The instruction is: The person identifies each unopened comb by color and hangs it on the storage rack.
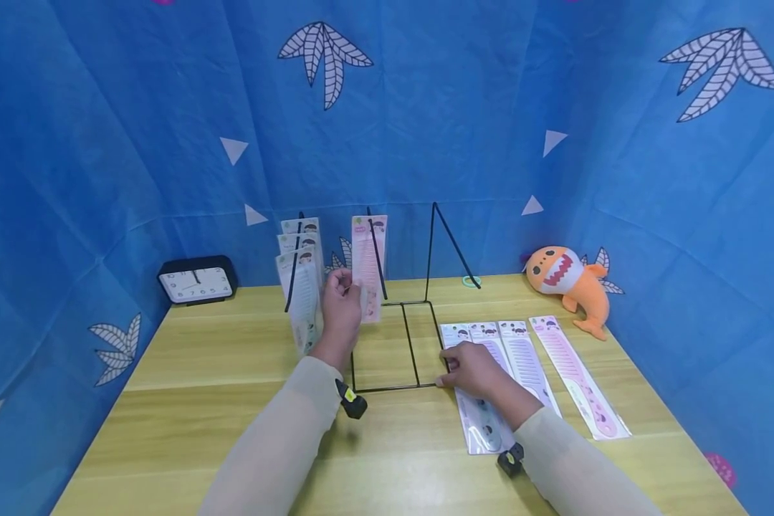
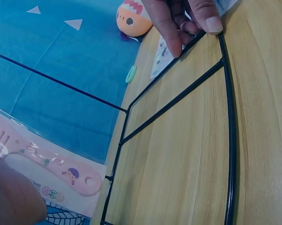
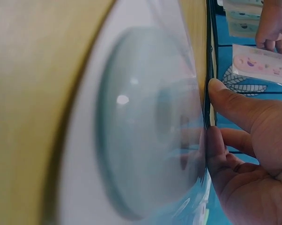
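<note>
A black wire rack [image 1: 413, 344] with slanted hooks stands mid-table. Its middle hook carries a pink comb [image 1: 369, 258] in a clear pack. My left hand [image 1: 343, 308] is at the left edge of this pack, its fingers curled and the thumb over the edge, pinching it. On the left hook hang several packed combs [image 1: 304, 287]. My right hand [image 1: 474, 369] grips the rack's base wire near the front right corner, with thumb [image 3: 223, 93] and fingers on it. Beneath the right hand and wrist lie packed combs [image 1: 486, 430], partly hidden.
Farther right, another packed pink comb [image 1: 580, 376] lies flat on the wooden table [image 1: 232, 430]. An orange plush shark [image 1: 570, 283] leans at the back right. A black-framed clock [image 1: 196, 281] stands at the back left. A small green ring [image 1: 471, 281] lies behind the rack.
</note>
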`<state>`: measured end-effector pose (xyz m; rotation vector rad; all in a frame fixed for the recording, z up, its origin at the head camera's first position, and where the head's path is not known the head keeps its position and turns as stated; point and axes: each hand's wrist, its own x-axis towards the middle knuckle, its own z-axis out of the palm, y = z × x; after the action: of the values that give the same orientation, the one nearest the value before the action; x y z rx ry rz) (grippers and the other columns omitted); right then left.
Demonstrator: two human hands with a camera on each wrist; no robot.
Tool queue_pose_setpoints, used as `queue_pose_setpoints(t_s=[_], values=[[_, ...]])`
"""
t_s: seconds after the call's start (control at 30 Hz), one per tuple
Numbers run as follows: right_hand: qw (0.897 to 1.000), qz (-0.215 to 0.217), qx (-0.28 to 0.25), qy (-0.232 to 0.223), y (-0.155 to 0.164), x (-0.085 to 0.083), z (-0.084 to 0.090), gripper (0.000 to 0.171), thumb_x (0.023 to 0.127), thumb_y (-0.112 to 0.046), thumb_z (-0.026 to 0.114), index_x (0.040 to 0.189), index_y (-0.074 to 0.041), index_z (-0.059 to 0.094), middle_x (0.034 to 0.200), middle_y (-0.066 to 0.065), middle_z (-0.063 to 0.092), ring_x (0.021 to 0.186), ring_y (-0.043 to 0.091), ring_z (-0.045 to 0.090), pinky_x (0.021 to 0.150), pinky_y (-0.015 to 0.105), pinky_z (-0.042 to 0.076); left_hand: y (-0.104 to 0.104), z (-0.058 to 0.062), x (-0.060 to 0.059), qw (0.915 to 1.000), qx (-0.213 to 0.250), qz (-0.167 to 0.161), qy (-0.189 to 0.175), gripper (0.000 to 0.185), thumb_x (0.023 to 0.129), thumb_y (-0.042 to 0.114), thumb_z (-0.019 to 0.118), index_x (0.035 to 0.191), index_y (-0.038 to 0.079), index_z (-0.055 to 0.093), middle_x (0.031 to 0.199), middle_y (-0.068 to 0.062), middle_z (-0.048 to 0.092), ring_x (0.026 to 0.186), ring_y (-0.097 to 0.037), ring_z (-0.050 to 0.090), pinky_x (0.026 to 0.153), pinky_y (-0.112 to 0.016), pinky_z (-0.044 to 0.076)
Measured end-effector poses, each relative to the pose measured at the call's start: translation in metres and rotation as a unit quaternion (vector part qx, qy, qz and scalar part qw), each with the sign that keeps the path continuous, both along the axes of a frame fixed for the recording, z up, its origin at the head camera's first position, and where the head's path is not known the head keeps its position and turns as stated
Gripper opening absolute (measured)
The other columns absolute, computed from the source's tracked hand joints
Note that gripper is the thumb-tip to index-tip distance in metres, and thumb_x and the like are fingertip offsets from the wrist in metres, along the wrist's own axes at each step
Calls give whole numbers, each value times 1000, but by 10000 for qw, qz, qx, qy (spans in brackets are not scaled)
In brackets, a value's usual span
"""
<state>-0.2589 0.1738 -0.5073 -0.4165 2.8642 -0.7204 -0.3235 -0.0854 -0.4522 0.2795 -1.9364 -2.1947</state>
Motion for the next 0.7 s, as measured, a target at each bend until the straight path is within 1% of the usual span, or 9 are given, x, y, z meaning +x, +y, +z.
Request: queue_pose_setpoints(t_s=[0.1,0.17,0.3,0.37,0.47,0.53,0.6,0.67,0.7], values=[[10000,-6,13,3,-1,1,0,52,87,-26,94,132,-7,78,92,1,65,87,17,56,79,35,51,0,0,0,10000,38,-9,20,19,114,11,55,132,18,57,144,-8,66,133,-28,64,114,-46,56],[10000,-10,31,23,-1,1,0,57,87,-27,94,137,-6,76,95,1,66,90,17,57,81,36,52,0,-1,0,10000,41,9,13,20,114,10,55,132,18,58,144,-8,66,133,-28,64,114,-46,56],[10000,26,36,32,0,0,-1,53,87,-26,94,134,-7,77,90,0,63,88,18,56,78,35,49,1,-3,0,9999,1,81,78,20,112,7,56,130,15,59,144,-11,65,134,-28,61,116,-44,54],[10000,39,41,34,0,-1,-1,53,88,-27,94,134,-7,77,89,0,63,87,18,56,77,35,48,2,-4,0,9998,-20,115,144,20,111,5,57,129,13,59,142,-13,66,132,-28,61,116,-45,54],[10000,23,73,34,0,-1,-2,57,87,-27,94,137,-7,76,94,0,66,90,17,57,80,36,51,2,-6,-1,9996,-35,142,240,18,111,3,57,126,11,60,136,-15,67,126,-29,62,111,-46,55],[10000,22,86,29,0,-1,-2,59,87,-28,94,139,-7,75,96,0,67,91,17,57,81,37,52,2,-7,-1,9997,-24,130,222,18,111,3,57,126,12,60,135,-15,68,124,-29,64,110,-46,56],[10000,17,90,25,1,-1,-2,59,87,-28,94,139,-7,75,96,0,67,91,17,57,82,37,52,2,-8,-1,9998,-43,89,154,21,111,5,57,131,12,60,137,-14,67,127,-30,64,112,-47,55],[10000,27,85,32,0,-1,-2,59,87,-28,94,139,-7,75,94,0,66,90,17,57,81,36,51,1,-9,1,9999,-130,-16,51,30,112,7,57,141,15,60,146,-12,65,137,-30,61,119,-48,53],[10000,26,83,34,0,0,-2,58,87,-28,94,138,-7,75,93,0,65,90,17,56,80,36,50,0,-10,3,9997,-239,-87,0,36,112,9,57,148,17,58,153,-11,62,144,-30,58,123,-49,50]])
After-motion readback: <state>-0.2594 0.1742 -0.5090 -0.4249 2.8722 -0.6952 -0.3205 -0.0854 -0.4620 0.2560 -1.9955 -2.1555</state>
